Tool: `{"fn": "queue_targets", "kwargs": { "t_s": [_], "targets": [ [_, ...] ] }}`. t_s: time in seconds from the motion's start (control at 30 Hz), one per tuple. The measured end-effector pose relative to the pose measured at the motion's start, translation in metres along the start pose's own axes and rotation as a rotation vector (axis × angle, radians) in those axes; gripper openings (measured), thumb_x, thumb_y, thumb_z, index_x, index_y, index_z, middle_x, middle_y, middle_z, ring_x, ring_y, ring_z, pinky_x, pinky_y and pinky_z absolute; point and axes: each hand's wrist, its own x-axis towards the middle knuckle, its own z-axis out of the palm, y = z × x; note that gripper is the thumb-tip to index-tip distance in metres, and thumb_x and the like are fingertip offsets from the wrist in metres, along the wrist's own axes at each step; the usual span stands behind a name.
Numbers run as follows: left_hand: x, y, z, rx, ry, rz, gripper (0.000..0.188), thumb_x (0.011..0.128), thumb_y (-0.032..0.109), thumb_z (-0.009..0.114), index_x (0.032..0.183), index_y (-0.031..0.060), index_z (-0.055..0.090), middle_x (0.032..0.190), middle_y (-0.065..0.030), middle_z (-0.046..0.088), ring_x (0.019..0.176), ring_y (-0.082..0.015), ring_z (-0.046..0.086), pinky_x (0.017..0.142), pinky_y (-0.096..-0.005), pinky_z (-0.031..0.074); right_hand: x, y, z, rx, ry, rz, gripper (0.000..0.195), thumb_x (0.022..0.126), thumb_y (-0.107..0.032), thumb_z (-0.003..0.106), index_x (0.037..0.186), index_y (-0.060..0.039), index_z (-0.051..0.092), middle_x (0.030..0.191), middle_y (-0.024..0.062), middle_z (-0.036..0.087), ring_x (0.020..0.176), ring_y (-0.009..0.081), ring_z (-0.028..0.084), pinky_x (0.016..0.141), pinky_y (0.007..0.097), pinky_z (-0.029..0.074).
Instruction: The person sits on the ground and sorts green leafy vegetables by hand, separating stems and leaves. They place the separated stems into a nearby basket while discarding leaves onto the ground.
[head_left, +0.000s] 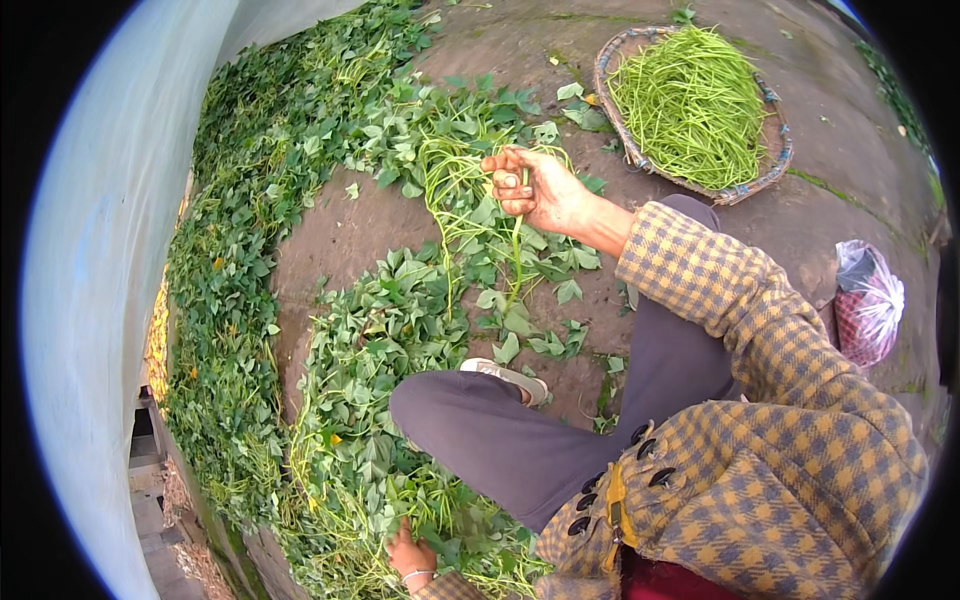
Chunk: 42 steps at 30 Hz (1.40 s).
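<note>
My right hand (525, 187) is closed around a green stem (517, 251), held above the ground in front of my knees. Beneath and beside it hangs a tangle of thin leafy vines (442, 180), which look like sweet potato vines. My left hand (411, 551), with a bracelet at the wrist, reaches down into a heap of green leaves and vines (382, 442) near my left knee. Leaves partly cover its fingertips, so whether it grips anything is hidden.
An oval woven basket (780, 161) holds a mound of cut green stems (686, 109) beyond my right arm. A tied plastic bag (870, 307) with reddish contents stands at right. More vines (225, 315) line the concrete ground's (360, 217) left edge, beside a pale sheet (120, 225).
</note>
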Motion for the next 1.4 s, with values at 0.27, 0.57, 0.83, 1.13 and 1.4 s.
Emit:
{"fn": "queue_targets", "kwargs": {
  "t_s": [0.27,0.57,0.83,1.13,1.4],
  "targets": [
    [0.023,0.19,-0.151,-1.009,0.25,0.7,0.039,0.086,0.008,0.055,0.124,0.0016,0.052,0.123,-0.0167,0.055,0.12,-0.0277,0.047,0.1,-0.0401,0.038,0.003,0.01,-0.002,0.085,-0.025,0.024,0.029,0.096,-0.025,0.04,0.102,0.0018,0.051,0.063,-0.0034,0.037,0.048,0.0064,0.028,0.042,0.0203,0.026],
    [0.089,0.377,-0.118,-1.112,-0.341,1.186,0.018,0.092,0.014,0.053,0.1,0.0002,0.062,0.084,-0.0027,0.064,0.081,-0.0089,0.056,0.075,-0.0244,0.043,0.003,-0.036,-0.021,0.175,-0.107,-0.176,0.038,0.098,-0.034,0.037,0.1,0.0003,0.053,0.073,0.0036,0.053,0.061,0.0135,0.048,0.06,0.0273,0.043],
    [0.104,0.394,-0.13,-1.115,0.053,1.03,0.016,0.088,0.012,0.057,0.093,-0.0023,0.064,0.069,-0.0091,0.064,0.063,-0.0125,0.06,0.061,-0.0279,0.046,-0.016,0.007,-0.031,-1.038,-0.13,-0.012,0.032,0.089,-0.026,0.06,0.112,-0.0038,0.057,0.105,0.0034,0.061,0.097,0.0126,0.056,0.085,0.031,0.045],
    [0.13,0.379,-0.118,-0.974,0.249,1.099,0.016,0.086,0.006,0.055,0.096,-0.0036,0.063,0.08,-0.0134,0.067,0.076,-0.0218,0.066,0.07,-0.0313,0.049,0.012,-0.008,-0.037,-1.056,0.166,-0.187,0.028,0.096,-0.028,0.047,0.089,-0.0055,0.062,0.072,-0.0001,0.064,0.069,0.0081,0.054,0.068,0.0254,0.043],
    [0.123,0.376,-0.122,-0.755,0.515,1.101,0.015,0.081,0.011,0.057,0.09,0.0017,0.066,0.078,-0.0131,0.063,0.076,-0.0295,0.059,0.076,-0.0392,0.041,0.005,-0.019,-0.035,-0.936,0.279,-0.025,0.032,0.097,-0.033,0.044,0.091,-0.0056,0.061,0.068,-0.001,0.062,0.054,0.0042,0.046,0.046,0.0192,0.036]
  ]
}}
